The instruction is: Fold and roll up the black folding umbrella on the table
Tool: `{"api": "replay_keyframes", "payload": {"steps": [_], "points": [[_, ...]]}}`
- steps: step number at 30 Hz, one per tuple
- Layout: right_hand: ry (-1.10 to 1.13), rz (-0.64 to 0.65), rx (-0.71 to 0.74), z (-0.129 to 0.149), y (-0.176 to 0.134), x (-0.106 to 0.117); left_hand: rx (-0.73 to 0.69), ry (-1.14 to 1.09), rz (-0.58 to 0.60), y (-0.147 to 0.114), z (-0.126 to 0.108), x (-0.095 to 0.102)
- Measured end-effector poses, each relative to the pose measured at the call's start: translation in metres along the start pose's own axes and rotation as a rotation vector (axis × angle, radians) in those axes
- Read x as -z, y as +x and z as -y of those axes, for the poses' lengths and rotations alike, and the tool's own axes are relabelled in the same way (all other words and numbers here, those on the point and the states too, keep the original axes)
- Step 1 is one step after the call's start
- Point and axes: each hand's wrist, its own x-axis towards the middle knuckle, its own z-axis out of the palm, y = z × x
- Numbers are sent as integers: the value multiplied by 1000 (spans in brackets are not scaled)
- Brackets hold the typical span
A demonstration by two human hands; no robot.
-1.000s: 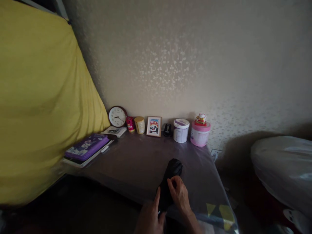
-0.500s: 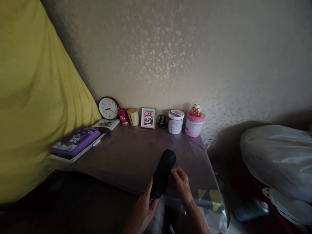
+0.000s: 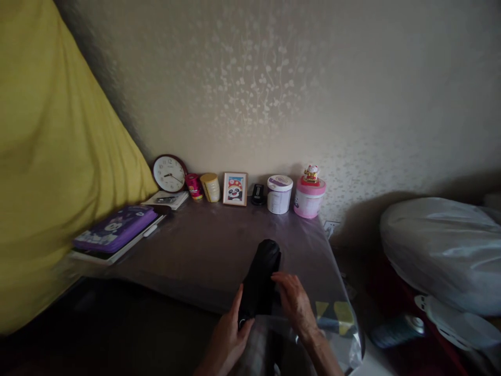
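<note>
Black umbrella, folded into a slim bundle, lies at a slant in front of the person, over the near part of the worktop, its far end pointing toward the wall and a little to the right. Whether it rests on the surface is too dark to tell. The left hand is closed around its near end, thumb on one side and fingers on the other. The right hand is at its right side, fingers bent and close together, the tips at the dark fabric; I cannot tell whether they pinch it.

Along the wall stand a round clock, a red can, a yellow-lidded tub, a panda picture in a frame, a white tub and a pink tub bearing a cat figurine. To the left, a purple case lies near the yellow cloth.
</note>
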Motion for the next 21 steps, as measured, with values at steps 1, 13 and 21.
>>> {"api": "replay_keyframes", "payload": {"steps": [1,13,21], "points": [[-3,39,43,5,1,-6,-7,15,-3,-2,-1,0],[-42,41,133,4,-4,-26,155,608,164,-11,-45,2],[-31,-165,-29,-64,-12,23,55,416,17,-7,-20,8]]}}
